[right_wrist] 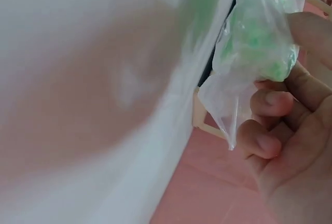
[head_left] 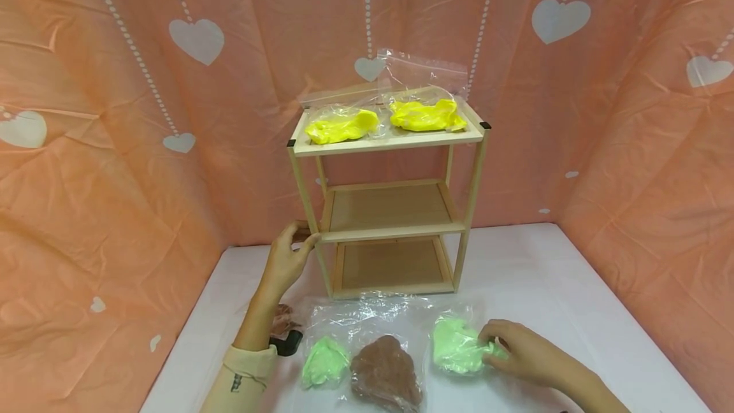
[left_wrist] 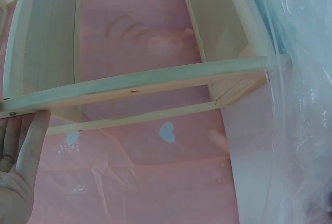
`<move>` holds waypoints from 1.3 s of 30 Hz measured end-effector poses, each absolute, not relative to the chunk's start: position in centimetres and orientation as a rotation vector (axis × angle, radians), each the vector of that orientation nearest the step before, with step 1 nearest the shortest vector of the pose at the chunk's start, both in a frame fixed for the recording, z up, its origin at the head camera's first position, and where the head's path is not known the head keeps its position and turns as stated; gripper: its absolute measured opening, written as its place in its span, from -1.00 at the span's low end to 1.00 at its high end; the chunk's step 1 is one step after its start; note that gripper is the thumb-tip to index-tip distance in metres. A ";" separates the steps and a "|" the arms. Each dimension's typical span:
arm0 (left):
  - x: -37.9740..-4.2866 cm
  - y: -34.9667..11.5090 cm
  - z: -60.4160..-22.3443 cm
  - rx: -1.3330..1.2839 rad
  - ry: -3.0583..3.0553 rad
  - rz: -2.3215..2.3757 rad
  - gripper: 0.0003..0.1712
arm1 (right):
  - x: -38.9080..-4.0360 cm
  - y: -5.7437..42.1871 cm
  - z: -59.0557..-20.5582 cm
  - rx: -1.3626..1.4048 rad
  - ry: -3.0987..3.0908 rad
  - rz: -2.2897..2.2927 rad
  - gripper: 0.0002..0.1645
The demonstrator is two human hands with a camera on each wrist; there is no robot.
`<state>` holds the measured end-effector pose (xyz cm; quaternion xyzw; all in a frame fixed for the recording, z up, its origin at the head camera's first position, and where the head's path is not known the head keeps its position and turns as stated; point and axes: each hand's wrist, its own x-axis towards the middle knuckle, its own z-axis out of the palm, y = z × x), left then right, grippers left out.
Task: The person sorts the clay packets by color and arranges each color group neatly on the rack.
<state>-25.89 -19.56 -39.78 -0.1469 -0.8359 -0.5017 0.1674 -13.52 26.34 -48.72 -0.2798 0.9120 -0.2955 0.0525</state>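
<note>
A small three-tier wooden shelf (head_left: pixel 392 232) stands at the back of the white table. My left hand (head_left: pixel 285 262) holds its front left post at the height of the middle tier; in the left wrist view, fingers (left_wrist: pixel 33 141) reach the wooden post (left_wrist: pixel 135 86). On the right, my right hand (head_left: pixel 524 354) pinches the right end of a clear plastic bag of light green, clay-like material (head_left: pixel 459 346). The right wrist view shows thumb and finger on the bag (right_wrist: pixel 254 42), with the other fingers curled below.
Two clear bags of yellow material (head_left: pixel 427 115) lie on the top tier. In front of the shelf are bagged brown material (head_left: pixel 385 371) and another green lump (head_left: pixel 325 362). Behind my left forearm sits a smaller brown lump (head_left: pixel 283 318). Pink cloth with hearts (head_left: pixel 197 40) surrounds the table.
</note>
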 end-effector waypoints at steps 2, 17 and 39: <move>-25.9 -19.6 -39.8 -0.419 -2.380 -1.420 -0.71 | -13.5 26.5 -48.4 -0.852 2.786 -0.912 -0.78; -25.9 -19.6 -39.6 -0.422 -2.376 -1.422 -0.69 | -13.3 27.0 -45.9 -1.132 2.984 -0.970 -0.70; -25.7 -19.5 -39.5 -0.410 -2.381 -1.423 -0.73 | -13.0 27.0 -42.5 -1.301 3.110 -1.045 -0.42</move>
